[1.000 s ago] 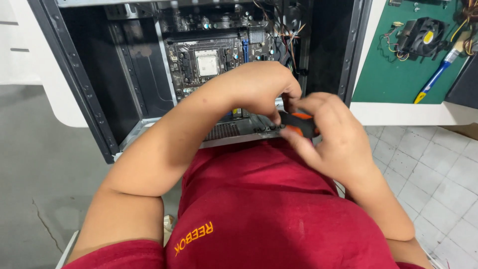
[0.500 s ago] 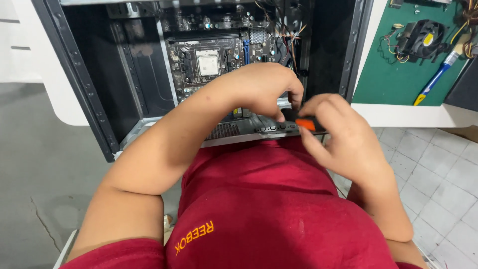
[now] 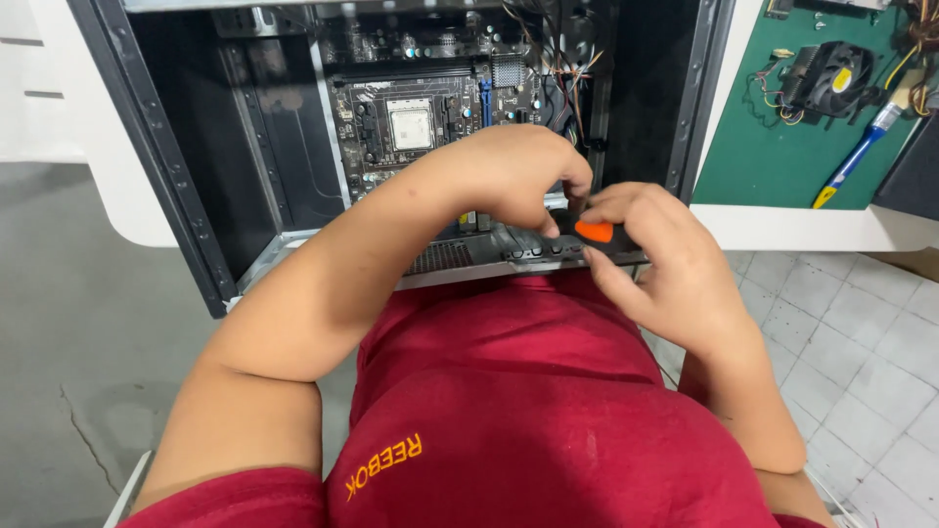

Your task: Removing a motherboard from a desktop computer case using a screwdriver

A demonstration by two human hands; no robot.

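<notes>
Reaching in from the left, the left hand [image 3: 514, 176] curls over the lower edge of the open case [image 3: 186, 196], its fingers bent down at the metal rear panel [image 3: 469, 256]. What its grip closes on I cannot tell, since the fingertips are hidden behind the knuckles. Inside the case, the motherboard [image 3: 430, 122] lies flat against the back, with a square pale socket [image 3: 411, 127] near its middle and loose wires [image 3: 572, 73] just right of it.

Just beside the left hand, the screwdriver [image 3: 587, 232] shows an orange and black handle. The right hand [image 3: 665, 264] wraps it in a narrow grip, thumb and fingers pinched around the handle; the 2 hands touch there. The tip is out of sight, probably under the left hand.

Below both hands lies the person's red shirt [image 3: 548, 411]. To the right, well apart from the hands, a green mat [image 3: 763, 156] on the white table [image 3: 812, 227] carries a black cooler fan [image 3: 831, 78] and a blue-handled brush [image 3: 861, 156]. Pale floor tiles [image 3: 851, 323] show under it.
</notes>
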